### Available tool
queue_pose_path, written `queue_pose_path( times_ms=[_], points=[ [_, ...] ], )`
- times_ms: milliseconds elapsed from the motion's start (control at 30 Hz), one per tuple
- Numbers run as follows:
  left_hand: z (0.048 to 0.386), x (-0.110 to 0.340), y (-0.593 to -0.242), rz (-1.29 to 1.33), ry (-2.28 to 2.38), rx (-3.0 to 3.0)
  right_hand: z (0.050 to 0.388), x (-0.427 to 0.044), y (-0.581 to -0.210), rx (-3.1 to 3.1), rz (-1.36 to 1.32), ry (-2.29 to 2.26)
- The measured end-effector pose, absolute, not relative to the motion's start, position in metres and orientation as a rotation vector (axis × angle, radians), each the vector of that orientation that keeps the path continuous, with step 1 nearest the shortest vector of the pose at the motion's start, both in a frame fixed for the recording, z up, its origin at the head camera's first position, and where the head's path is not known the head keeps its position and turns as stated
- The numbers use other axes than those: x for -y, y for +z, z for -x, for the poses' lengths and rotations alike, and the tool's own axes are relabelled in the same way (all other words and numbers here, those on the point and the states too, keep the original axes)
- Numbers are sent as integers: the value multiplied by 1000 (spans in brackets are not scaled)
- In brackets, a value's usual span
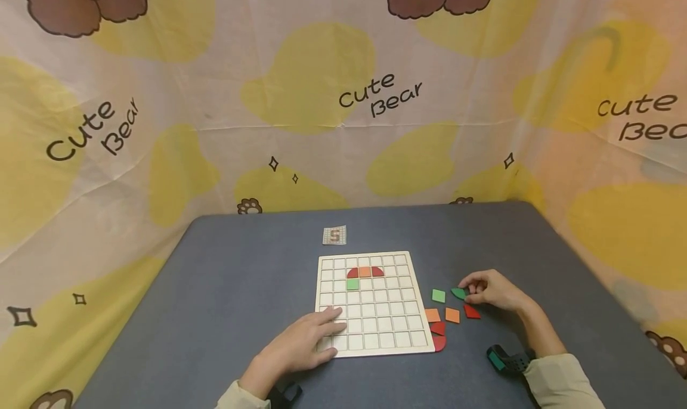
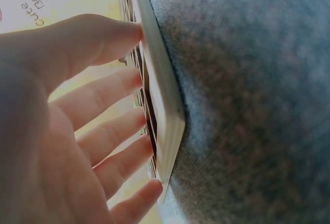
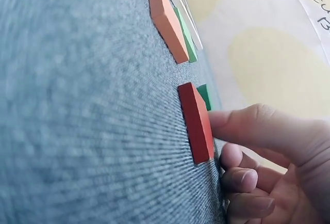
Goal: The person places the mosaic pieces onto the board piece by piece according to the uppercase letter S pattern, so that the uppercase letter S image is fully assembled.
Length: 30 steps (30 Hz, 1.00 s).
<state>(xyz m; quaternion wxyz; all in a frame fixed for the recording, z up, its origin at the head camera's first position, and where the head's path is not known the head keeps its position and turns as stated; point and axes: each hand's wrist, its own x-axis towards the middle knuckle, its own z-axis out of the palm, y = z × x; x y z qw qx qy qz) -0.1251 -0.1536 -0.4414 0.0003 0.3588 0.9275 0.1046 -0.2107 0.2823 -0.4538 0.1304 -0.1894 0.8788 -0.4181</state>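
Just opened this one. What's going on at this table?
A person's left hand rests on the near left corner of a white grid board, while the right hand pinches a dark green piece to the board's right; whether it is lifted is hard to tell. Four pieces are on the grid: an orange square between two red pieces, and a light green square below the left red one. Other loose pieces lie right of the board.

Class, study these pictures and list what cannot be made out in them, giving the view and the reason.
- Head: the squares of the board under the left hand, which covers them.
- Head: the fine detail on the card, too small.
- Right wrist: most of the green piece, behind the red piece and right hand.
- Head: the left sleeve, cut off by the bottom edge.
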Motion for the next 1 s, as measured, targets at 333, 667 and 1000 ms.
queue_pose_path(
  times_ms=[333, 667, 1000],
  points=[
    [127, 154, -443, -1123, 334, -2910, 209, -280, -446, -2562, 535, -1225],
    [127, 154, -442, -1111, 330, -2907, 212, -268, -437, -2571, 534, -1227],
    [126, 154, -443, -1150, 323, -2922, 219, -254, -433, -2593, 612, -1215]
  ],
)
